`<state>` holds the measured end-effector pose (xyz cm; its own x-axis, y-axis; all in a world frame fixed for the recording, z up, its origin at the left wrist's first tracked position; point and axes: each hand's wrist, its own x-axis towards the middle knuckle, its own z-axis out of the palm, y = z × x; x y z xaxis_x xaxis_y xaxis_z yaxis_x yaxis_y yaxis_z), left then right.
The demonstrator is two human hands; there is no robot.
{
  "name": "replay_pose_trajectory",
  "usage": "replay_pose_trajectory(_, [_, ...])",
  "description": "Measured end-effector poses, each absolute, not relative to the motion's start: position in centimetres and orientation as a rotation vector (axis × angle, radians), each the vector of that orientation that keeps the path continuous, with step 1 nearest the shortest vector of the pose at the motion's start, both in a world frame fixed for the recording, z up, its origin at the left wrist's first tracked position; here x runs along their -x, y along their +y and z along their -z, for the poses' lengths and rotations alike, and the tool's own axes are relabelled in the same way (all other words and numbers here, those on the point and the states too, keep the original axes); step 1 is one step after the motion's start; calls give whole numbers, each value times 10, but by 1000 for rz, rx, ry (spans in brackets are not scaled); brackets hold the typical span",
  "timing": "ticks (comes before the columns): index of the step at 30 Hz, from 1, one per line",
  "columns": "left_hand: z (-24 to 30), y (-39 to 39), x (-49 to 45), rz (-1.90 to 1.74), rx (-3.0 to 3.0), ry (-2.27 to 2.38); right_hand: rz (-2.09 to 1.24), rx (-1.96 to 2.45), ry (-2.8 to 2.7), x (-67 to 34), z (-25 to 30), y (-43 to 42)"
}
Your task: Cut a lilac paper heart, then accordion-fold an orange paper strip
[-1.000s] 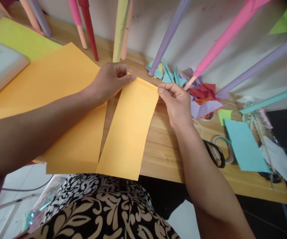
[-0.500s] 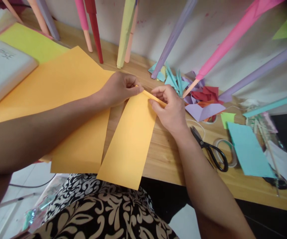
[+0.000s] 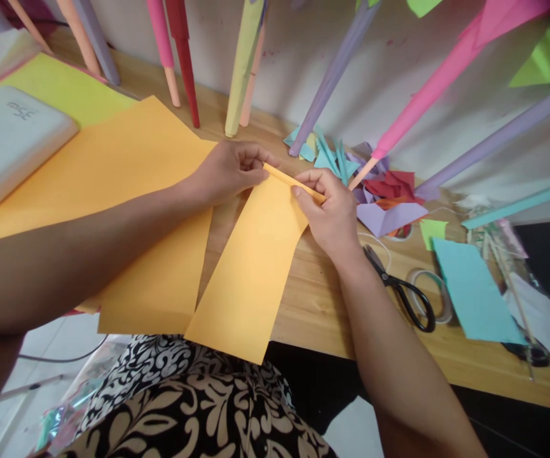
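Note:
A long strip of orange paper point(image 3: 250, 267) slants across the table's front edge, its near end hanging over my lap. The far edge of the strip is turned over into a narrow fold. My left hand point(image 3: 231, 166) is closed at the left end of that fold, thumb and fingers pinching there. At the right end, my right hand point(image 3: 329, 203) grips the fold between thumb and curled fingers. Under my left forearm lies a larger sheet of orange paper point(image 3: 126, 152).
A white power bank point(image 3: 17, 140) rests on the orange sheet at left. Rolled paper sticks, one of them purple point(image 3: 334, 76), lean on the wall. Paper scraps point(image 3: 391, 187), black scissors point(image 3: 401, 289), a tape roll point(image 3: 439, 296) and a turquoise paper piece point(image 3: 479, 289) lie at right.
My left thumb and fingers have drawn back slightly, showing more of the fold's left end. My right hand still pinches the other end. The view has shifted a little.

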<state>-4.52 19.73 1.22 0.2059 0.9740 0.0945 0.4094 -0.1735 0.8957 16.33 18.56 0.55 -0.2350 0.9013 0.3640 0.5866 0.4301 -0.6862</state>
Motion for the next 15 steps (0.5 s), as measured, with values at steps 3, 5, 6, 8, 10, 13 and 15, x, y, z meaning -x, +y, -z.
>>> replay_pose_trajectory(3, [-10, 199, 46, -965, -1678, 1303, -550, 1242, -1941, -163, -6, 186])
replay_pose_trajectory(5, [-9, 200, 48, -977, -1652, 1293, -564, 1229, -1950, -164, -6, 186])
replay_pose_trajectory(6, [-8, 200, 48, -980, -1641, 1295, -573, 1223, -1958, -164, -5, 186])
replay_pose_trajectory(8, [-8, 200, 49, -977, -1628, 1320, -591, 1216, -1975, -165, -3, 187])
replay_pose_trajectory(10, [-9, 200, 50, -966, -1631, 1358, -596, 1215, -1990, -166, 0, 188])
replay_pose_trajectory(13, [-11, 198, 49, -945, -1642, 1357, -582, 1207, -2025, -167, 3, 189])
replay_pose_trajectory(15, [-13, 196, 48, -950, -1642, 1334, -540, 1208, -2071, -166, 3, 188])
